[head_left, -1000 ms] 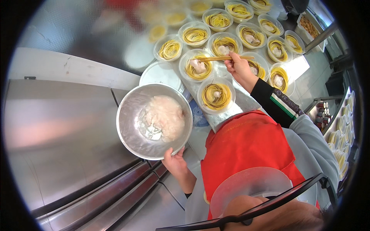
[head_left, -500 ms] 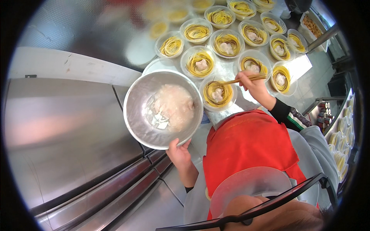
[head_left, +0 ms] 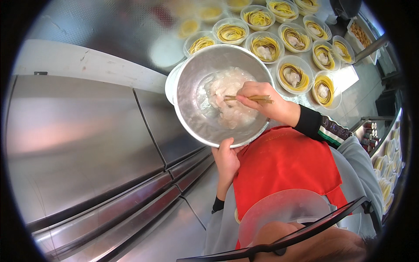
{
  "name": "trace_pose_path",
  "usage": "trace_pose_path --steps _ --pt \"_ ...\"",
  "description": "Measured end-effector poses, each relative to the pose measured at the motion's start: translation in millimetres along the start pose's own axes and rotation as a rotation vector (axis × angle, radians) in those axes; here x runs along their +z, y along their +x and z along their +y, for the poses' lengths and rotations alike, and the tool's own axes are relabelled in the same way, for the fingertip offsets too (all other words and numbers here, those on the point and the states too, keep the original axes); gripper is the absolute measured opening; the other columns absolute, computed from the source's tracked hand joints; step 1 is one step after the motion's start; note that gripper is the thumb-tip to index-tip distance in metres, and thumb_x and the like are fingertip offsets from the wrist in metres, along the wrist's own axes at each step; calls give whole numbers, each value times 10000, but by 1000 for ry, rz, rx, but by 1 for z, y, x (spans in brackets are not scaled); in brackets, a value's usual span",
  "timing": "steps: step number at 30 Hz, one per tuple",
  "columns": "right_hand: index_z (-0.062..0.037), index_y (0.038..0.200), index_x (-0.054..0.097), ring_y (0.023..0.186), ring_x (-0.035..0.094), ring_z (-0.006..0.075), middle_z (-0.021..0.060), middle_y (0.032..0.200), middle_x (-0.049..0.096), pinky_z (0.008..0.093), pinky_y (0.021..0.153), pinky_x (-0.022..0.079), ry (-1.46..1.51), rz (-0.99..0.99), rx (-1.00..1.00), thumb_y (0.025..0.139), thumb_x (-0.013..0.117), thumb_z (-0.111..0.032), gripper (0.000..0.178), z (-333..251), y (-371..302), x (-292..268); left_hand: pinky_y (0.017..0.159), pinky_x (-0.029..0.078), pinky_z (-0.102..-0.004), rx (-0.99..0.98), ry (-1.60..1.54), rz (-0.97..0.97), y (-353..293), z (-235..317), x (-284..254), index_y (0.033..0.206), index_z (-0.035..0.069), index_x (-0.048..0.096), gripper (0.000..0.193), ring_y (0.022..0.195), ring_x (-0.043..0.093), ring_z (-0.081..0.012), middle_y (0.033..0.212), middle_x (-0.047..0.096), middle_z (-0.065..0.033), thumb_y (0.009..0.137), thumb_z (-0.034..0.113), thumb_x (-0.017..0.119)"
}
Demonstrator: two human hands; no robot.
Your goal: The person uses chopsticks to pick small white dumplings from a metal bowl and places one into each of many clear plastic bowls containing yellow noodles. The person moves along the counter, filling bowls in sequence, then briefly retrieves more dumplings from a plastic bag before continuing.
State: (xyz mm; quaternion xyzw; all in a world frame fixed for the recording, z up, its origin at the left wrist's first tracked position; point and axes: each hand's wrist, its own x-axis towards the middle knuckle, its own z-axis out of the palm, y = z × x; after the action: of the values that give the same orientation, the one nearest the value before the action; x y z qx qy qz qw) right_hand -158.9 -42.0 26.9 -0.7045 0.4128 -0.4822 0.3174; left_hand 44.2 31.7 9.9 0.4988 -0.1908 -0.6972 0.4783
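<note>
- Fingers of the right hand (head_left: 266, 102) pinch a pair of wooden chopsticks (head_left: 246, 98), closed narrowly around them, with the tips pointing left into the pale, wet food.
- Left hand (head_left: 227, 159) grips the near rim of the metal bowl (head_left: 192, 94); the thumb lies up against the rim, and the other fingers are hidden beneath, so how they are spread cannot be told.
- That bowl is wide, round and shiny, held up near the body, with its far edge overlapping the row of containers behind it.
- Inside it lies a heap of whitish, translucent pieces (head_left: 227, 100) in a little liquid, gathered towards the right and middle of the bowl; the chopstick tips touch this heap.
- A white plate or lid edge (head_left: 169, 85) shows just beside the bowl's left rim, mostly covered by it.
- Farther off, on the steel counter (head_left: 87, 26), stand many round clear tubs of yellow noodles (head_left: 294, 74), set close together in rows; several on the right carry a pale lump on top, while those on the far left show bare noodles.
- To the left and near, brushed steel cabinet doors (head_left: 87, 144) fill the view.
- A red apron (head_left: 283, 166) and grey sleeves are at the near right, with a dark cuff on the right wrist.
</note>
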Motion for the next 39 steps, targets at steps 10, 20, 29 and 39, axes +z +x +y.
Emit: trace_pose_path --steps 10,20,29,39 --pt "-17 1008 647 571 533 65 21 732 633 205 496 372 610 470 544 1055 513 -288 306 9 10 -6 730 646 -450 -45 -48 -70 2 -5 9 1288 -99 448 424 945 698 -337 1202 595 -216 878 2 489" --pt "-34 1002 623 589 535 81 41 740 633 190 510 382 1184 497 691 1037 543 -300 280 19 4 -21 734 640 -447 -38 -40 -91 6 -5 12 1308 -77 419 443 942 693 -334 1208 584 -209 881 12 497" --pt "-5 935 677 572 498 62 20 708 613 218 496 387 399 306 508 1029 562 -250 286 -3 -6 -19 736 614 -463 -4 62 35 7 -11 3 1383 -45 404 555 1021 669 -335 1275 570 -188 843 31 507" --pt "-13 957 650 574 543 78 38 709 613 226 510 418 648 271 653 1039 533 -231 260 13 -16 17 730 640 -442 -19 33 -47 6 -12 14 1345 -78 410 526 968 684 -332 1228 574 -212 835 9 505"
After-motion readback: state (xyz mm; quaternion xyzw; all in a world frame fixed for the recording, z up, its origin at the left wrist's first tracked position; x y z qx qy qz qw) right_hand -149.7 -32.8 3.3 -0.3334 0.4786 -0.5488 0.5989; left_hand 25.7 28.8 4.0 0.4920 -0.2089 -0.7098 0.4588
